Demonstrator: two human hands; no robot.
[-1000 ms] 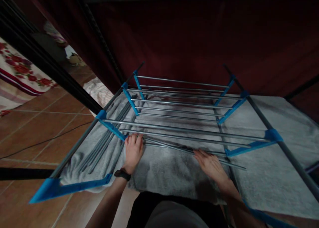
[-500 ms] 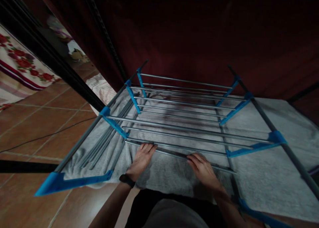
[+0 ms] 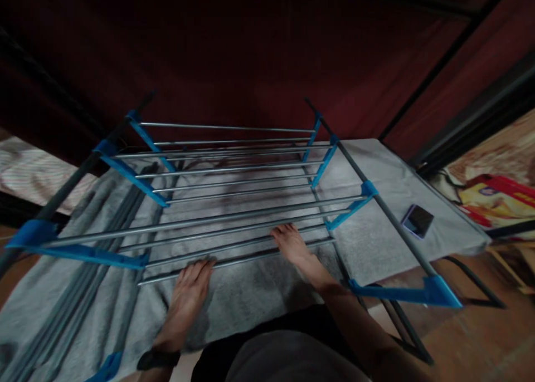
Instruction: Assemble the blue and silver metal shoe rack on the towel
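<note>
Though what my right hand (image 3: 293,245) pinches is unclear, I'd hold level the near rod (image 3: 240,260) beneath my curled left fingers (image 3: 195,272) at seven o'clock.

Just behind the left hand (image 3: 192,284) sits a black wristband (image 3: 159,360), thick and rounded, its finer details lost in shadow. Behind the right hand (image 3: 292,245) the forearm (image 3: 343,309) is bare. Farther back, between both hands, a plain grey top (image 3: 292,357) overlaps black legwear (image 3: 246,336).
</note>
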